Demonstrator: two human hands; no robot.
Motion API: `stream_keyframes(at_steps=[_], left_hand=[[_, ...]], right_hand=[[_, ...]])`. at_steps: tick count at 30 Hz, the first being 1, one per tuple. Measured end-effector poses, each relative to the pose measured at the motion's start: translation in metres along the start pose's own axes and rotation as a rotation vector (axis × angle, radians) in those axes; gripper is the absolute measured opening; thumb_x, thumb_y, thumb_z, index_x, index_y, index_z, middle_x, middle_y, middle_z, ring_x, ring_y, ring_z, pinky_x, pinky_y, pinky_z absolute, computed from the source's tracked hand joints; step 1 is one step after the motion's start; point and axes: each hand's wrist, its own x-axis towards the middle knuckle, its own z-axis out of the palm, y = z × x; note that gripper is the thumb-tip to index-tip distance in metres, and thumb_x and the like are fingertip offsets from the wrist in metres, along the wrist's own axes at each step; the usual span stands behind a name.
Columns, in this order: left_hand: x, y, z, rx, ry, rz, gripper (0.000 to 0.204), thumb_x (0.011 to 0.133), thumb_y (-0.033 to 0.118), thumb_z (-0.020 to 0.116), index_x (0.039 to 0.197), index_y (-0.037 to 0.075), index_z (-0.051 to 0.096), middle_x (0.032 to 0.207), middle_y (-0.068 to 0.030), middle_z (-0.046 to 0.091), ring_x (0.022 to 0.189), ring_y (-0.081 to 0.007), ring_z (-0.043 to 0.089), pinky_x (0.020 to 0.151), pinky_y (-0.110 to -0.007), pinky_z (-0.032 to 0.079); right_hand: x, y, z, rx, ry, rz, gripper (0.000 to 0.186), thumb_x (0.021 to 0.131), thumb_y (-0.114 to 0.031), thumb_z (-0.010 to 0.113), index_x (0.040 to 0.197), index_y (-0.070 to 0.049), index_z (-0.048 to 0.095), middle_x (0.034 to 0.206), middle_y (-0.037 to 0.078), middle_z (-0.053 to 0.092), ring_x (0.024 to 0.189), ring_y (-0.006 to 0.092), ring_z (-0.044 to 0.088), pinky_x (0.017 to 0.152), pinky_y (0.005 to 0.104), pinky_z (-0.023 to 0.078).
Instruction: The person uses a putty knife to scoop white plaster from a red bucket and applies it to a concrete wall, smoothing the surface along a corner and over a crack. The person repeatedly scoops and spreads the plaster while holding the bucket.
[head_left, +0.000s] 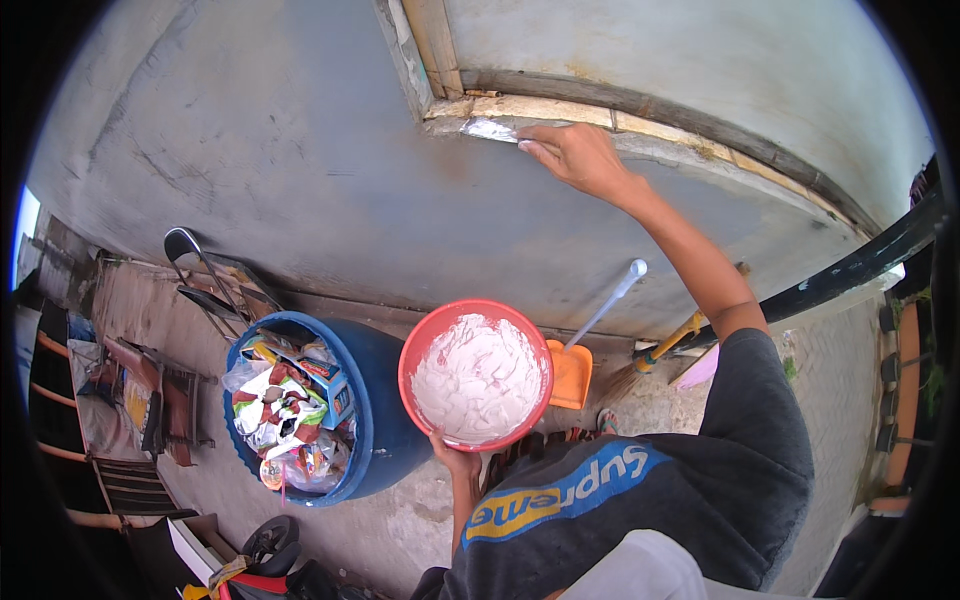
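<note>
My right hand [570, 155] is raised to the grey wall [300, 120], gripping a putty knife [488, 129] whose white-smeared blade rests against the ledge under a wooden frame [620, 120]. Low in the middle of the view, my left hand [458, 452] holds the rim of a red plastic basin [545, 370] filled with pale, creamy paste [475, 375].
A blue barrel [378, 400] full of rubbish stands left of the basin, with a folding chair [215, 280] behind it. An orange dustpan [570, 380] and a broom [640, 365] lean near the wall’s foot. A dark pole [840, 270] runs along the right. Clutter fills the far left.
</note>
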Motion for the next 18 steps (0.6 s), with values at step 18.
stream_keyframes(at_steps=[18], left_hand=[[-0.01, 0.0, 0.004, 0.018, 0.004, -0.029, 0.07, 0.081, 0.035, 0.05, 0.14, 0.001, 0.032, 0.137, -0.0181, 0.043, 0.124, -0.0341, 0.045, 0.103, -0.046, 0.038]], right_hand=[[0.022, -0.002, -0.008, 0.219, -0.064, 0.031, 0.031, 0.088, -0.033, 0.06, 0.106, -0.01, 0.07, 0.097, 0.019, 0.068, 0.093, 0.0346, 0.064, 0.083, 0.0415, 0.049]])
